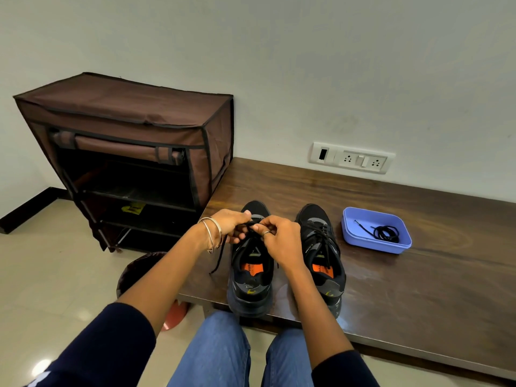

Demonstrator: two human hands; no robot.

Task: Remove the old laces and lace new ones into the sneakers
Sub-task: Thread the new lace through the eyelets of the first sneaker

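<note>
Currently on the surface (pixel 391 275), near its left front edge: left sneaker (pixel 250 277), right sneaker (pixel 321 255) beside it, still laced. Blue tray (pixel 352 233) further right holds a coiled lace (pixel 386 233). Both grips, left hand (pixel 231 226) and right hand (pixel 280 237), pinch the black lace (pixel 220 255) at the left sneaker's front eyelets. Step looks like lacing or unlacing, cannot tell which; next needs pulling the lace through an eyelet.

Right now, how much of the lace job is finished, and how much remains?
Nothing looks finished. The right sneaker is laced and untouched. In hand: the left hand and right hand pinch the black lace on the left sneaker; I cannot tell if it is old or new. A coiled lace waits in the blue tray.
</note>
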